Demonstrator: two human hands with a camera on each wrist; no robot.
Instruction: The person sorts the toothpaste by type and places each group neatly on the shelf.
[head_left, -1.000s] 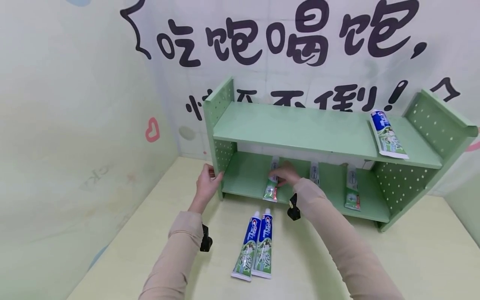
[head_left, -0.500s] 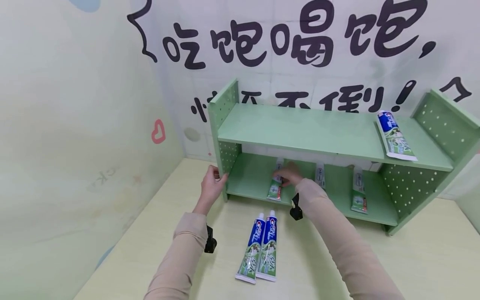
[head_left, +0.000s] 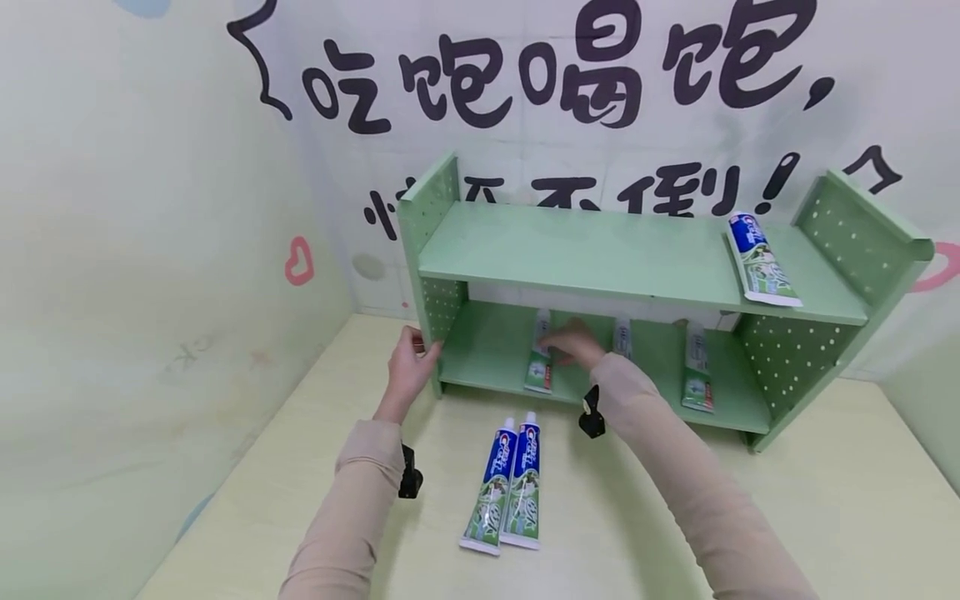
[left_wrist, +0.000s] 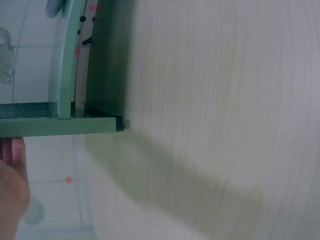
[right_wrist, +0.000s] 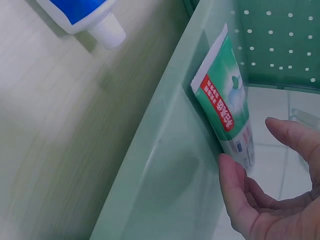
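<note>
My left hand (head_left: 408, 367) holds the left side panel of the green two-tier shelf (head_left: 570, 254), thumb at its front edge. In the left wrist view, fingers (left_wrist: 18, 155) meet the panel's outer face. Over the lower tier, my right hand (head_left: 577, 342) is beside a green-and-silver toothpaste tube (head_left: 538, 367). The right wrist view shows thumb and fingers spread apart, a fingertip close to or touching that toothpaste tube (right_wrist: 227, 95). Two similar tubes lie farther right on this tier: a partly hidden toothpaste tube (head_left: 622, 337) and another toothpaste tube (head_left: 697, 375).
Two blue-and-green toothpaste tubes, a left tube (head_left: 489, 500) and a right tube (head_left: 525, 492), lie side by side on the pale table (head_left: 592, 533) before the shelf. A third blue-and-green tube (head_left: 761, 262) rests on the upper tier's right. A lettered wall (head_left: 525, 133) stands behind.
The head view shifts slightly. My right hand's fingers come off the tube a little, and the tube stays on the lower tier. My left hand stays at the side panel.
</note>
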